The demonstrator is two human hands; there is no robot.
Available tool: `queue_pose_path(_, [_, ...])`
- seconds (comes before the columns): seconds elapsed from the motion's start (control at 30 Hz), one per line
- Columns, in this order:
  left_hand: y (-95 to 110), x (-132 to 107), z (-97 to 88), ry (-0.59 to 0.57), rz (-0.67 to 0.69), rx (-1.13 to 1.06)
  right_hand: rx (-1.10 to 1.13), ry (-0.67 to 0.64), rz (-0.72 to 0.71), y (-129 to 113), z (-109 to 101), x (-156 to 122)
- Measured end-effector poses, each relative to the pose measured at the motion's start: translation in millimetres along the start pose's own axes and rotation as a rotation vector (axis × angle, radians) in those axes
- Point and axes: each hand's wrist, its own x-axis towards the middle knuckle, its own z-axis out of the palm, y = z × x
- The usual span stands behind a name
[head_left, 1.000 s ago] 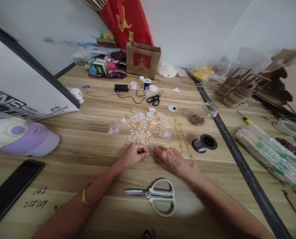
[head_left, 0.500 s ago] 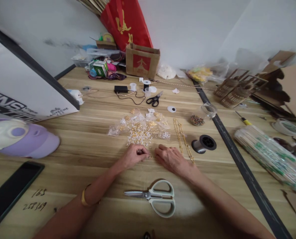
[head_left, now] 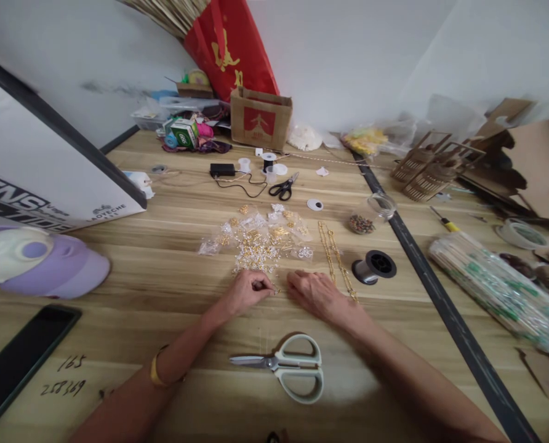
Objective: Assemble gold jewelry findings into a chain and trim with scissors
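Observation:
My left hand (head_left: 247,291) rests on the wooden table (head_left: 164,277), its fingers pinched on a small gold piece I cannot name. My right hand (head_left: 315,292) lies palm down just to the right, fingertips curled toward that same piece. Right behind both hands spreads a heap of small gold and silver beads (head_left: 258,240) in clear bags. A gold chain (head_left: 333,255) runs along the table beside my right hand. Pale green scissors (head_left: 293,369) lie shut between my forearms.
A spool of wire (head_left: 375,266) and a cup of beads (head_left: 360,223) stand to the right. Black scissors (head_left: 282,186) lie farther back. A purple cap (head_left: 48,261) and a black phone (head_left: 20,357) sit at left. A bag of sticks (head_left: 491,283) lies right.
Both hands stay in the same spot with small finger movements. The camera has tilted slightly, shifting the scene a little.

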Motion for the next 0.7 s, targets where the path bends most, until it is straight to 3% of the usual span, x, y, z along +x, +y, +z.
queue_pose_path(0.3, [-1.1,-1.3,3.2,0.006,0.030,0.057,-0.004,-0.001,-0.008,-2.9,-9.4,-4.1])
queue_pose_path(0.7, [5.5,-2.7,2.3,0.056,0.135,0.137,-0.044,0.010,-0.028,-2.2,-5.4,-3.0])
